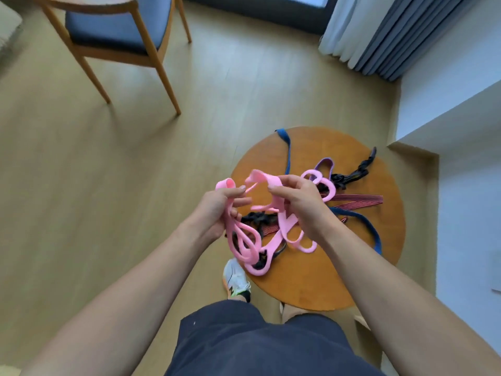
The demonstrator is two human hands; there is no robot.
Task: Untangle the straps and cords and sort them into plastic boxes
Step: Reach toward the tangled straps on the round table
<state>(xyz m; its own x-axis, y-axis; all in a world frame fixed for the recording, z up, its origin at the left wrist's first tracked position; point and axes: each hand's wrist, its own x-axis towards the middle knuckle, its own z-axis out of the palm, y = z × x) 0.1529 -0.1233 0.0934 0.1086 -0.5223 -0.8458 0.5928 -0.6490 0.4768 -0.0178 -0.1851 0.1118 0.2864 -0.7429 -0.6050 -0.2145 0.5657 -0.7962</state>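
Observation:
A long pink strap is lifted above a small round wooden table. My left hand grips several of its loops, which hang down over the table's left edge. My right hand pinches another stretch of the same pink strap near its top loop. On the table lie a blue strap, a red-and-black striped strap, a purple strap and a black cord, partly tangled with the pink one. No plastic box is in view.
A wooden chair with a blue seat stands on the wood floor at the upper left. Curtains hang at the upper right beside a white wall ledge. My shoe is beside the table's near-left edge.

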